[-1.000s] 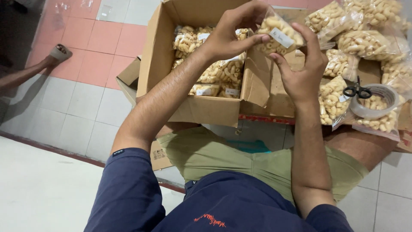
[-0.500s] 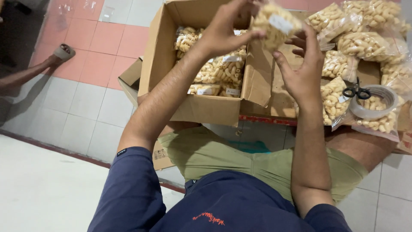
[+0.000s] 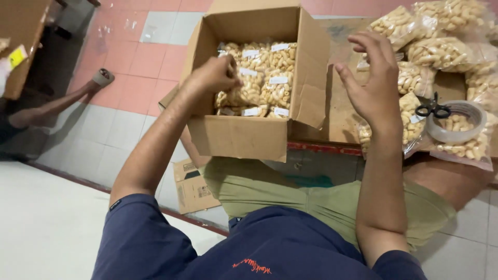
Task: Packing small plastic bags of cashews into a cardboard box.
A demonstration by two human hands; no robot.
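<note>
Reaching hand: left hand (image 3: pixel 213 74) is inside the open cardboard box (image 3: pixel 236 136), fingers curled shut against a clear snack bag (image 3: pixel 236 93); the knuckles cover the fingertips, so whether it pinches the bag or only presses on it cannot be told
Free hand: right hand (image 3: pixel 374 85) hovers above the box's right flap, palm turned inward, fingers spread and loosely bent, holding nothing
Box contents: clear bags of pale puffed snacks, each with a small white label, stand packed in rows; the lower bags are hidden behind the front wall, so their number cannot be made out
Box position: it rests on the person's lap against the edge of a low brown table (image 3: pixel 340 116); its near flap hangs down over olive trousers
Loose bags: more snack bags (image 3: pixel 441 52) lie piled on the table to the right; the top ones are cut off by the frame edge
Tape: a roll of clear tape (image 3: pixel 459 122) sits on a bag near the right edge
Scissors: black-handled scissors (image 3: pixel 433 109) lie across the roll's rim, blades hidden
Flat carton: a folded cardboard piece (image 3: pixel 189 186) lies on the tiled floor below the box, partly covered by the arm
Other person: a bare foot (image 3: pixel 101 78) and leg reach in from the left, the rest out of view
</note>
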